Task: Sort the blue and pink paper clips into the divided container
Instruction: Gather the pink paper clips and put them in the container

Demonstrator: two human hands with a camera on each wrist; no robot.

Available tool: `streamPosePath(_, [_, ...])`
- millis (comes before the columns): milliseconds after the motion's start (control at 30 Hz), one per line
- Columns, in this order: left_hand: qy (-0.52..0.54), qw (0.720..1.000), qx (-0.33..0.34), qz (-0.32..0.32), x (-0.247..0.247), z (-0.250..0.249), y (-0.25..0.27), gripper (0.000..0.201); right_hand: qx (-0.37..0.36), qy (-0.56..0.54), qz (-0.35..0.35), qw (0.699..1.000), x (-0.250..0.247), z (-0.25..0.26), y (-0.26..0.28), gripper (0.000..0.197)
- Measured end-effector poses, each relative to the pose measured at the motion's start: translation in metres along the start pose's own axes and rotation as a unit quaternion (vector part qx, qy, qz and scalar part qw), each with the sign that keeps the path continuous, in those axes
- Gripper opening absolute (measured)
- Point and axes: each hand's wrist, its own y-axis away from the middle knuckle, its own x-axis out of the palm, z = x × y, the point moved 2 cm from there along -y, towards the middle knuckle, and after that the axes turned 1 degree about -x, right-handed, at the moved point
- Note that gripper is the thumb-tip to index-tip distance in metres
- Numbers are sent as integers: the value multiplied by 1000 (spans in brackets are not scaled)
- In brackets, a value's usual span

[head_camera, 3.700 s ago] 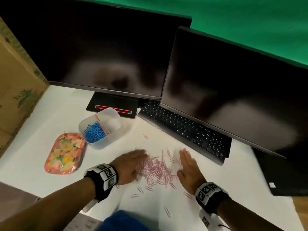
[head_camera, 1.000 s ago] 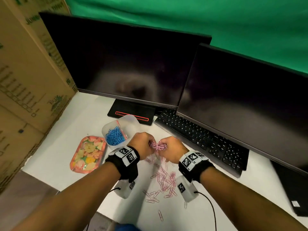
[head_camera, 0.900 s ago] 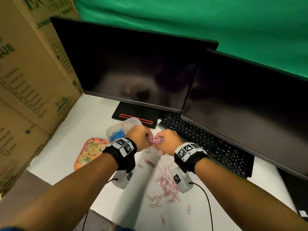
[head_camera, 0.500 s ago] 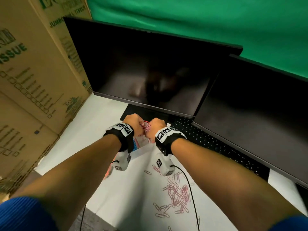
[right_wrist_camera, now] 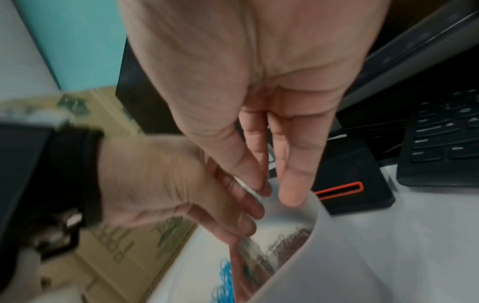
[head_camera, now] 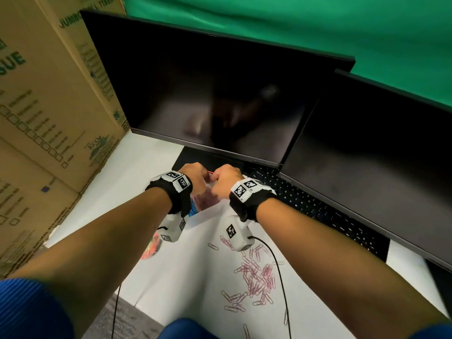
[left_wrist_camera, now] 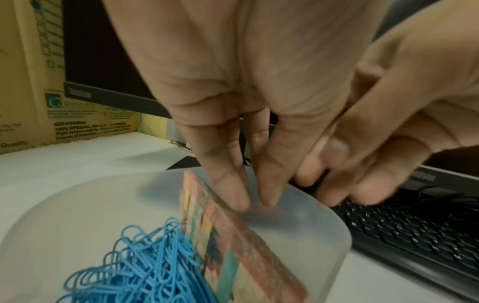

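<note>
Both of my hands hang with fingers straightened and pointing down over the container (left_wrist_camera: 334, 242), holding nothing that I can see. My left hand (left_wrist_camera: 233, 98) has its fingertips (left_wrist_camera: 230, 190) right at the top edge of the patterned divider (left_wrist_camera: 241, 250) that stands across the translucent tub; they look to be touching it, though motion blur keeps me from being sure. My right hand (right_wrist_camera: 259, 86) is just beside the left, its fingertips (right_wrist_camera: 293, 190) at the far rim of the tub, above the compartment on the right of the divider.

Blue paper clips (left_wrist_camera: 145, 264) fill the compartment on the left of the divider in a tangled heap. On the other side, in the right wrist view, a cluster of pink paper clips (right_wrist_camera: 293, 239) lies on the tub's floor. From the head view more loose pink clips (head_camera: 254, 280) are scattered on the white desk (head_camera: 195, 277) nearer to me, well apart from the tub, under my right forearm.

Behind the tub sits a black monitor stand (right_wrist_camera: 357, 184) with a red-outlined slot, a keyboard (head_camera: 315, 206) runs off to the right under the second monitor (head_camera: 381, 162), and cardboard boxes (head_camera: 49, 106) stand along the left of the desk. Beneath my left wrist a bit of an orange tray (head_camera: 150, 249) peeks out.
</note>
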Motion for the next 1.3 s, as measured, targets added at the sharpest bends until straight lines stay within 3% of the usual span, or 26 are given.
streamPosePath(67, [24,1000,1,-14,-1,3,0,34,3,-78,-48,996,-11,-20,7,20])
streamPosePath(133, [47,998,1,-30,-5,7,2,29,17,-61,-64,996,-15,-46,14,25])
streamPosePath(233, [84,993,1,-86,-9,9,13,23,41,106,49,992,12,-85,34,38])
streamPosePath(333, [92,985,40,-138,3,-3,45,22,-11,144,119,982,59,-111,59,59])
streamPosePath(467, [8,987,156,-33,76,-17,82,23,-166,239,140,946,107,-121,74,69])
streamPosePath(567, [-42,993,103,27,127,-8,89,47,-230,265,146,925,124,-131,89,68])
streamPosePath(667, [-86,990,39,100,155,2,95,72,-269,232,147,923,125,-151,115,66])
streamPosePath(767, [-168,974,114,106,173,-4,104,83,-295,188,127,928,113,-167,140,64])
streamPosePath(833, [-166,961,185,122,185,-10,114,84,-276,155,74,946,100,-181,148,64])
streamPosePath(933, [-116,951,245,151,196,-15,126,79,-121,144,-10,982,81,-215,149,67])
streamPosePath(1033, [-90,970,212,73,193,-11,118,81,0,147,-6,989,78,-234,143,69])
streamPosePath(1133, [-76,996,51,12,180,4,101,85,-12,151,22,988,88,-223,134,67])
streamPosePath(1167, [-74,997,31,20,177,7,96,86,-29,153,32,987,92,-214,131,66])
streamPosePath(1233, [-104,991,57,56,180,6,96,86,-69,173,58,981,102,-195,128,66])
streamPosePath(1300, [-148,975,137,94,187,0,105,86,-109,195,80,971,115,-185,132,66])
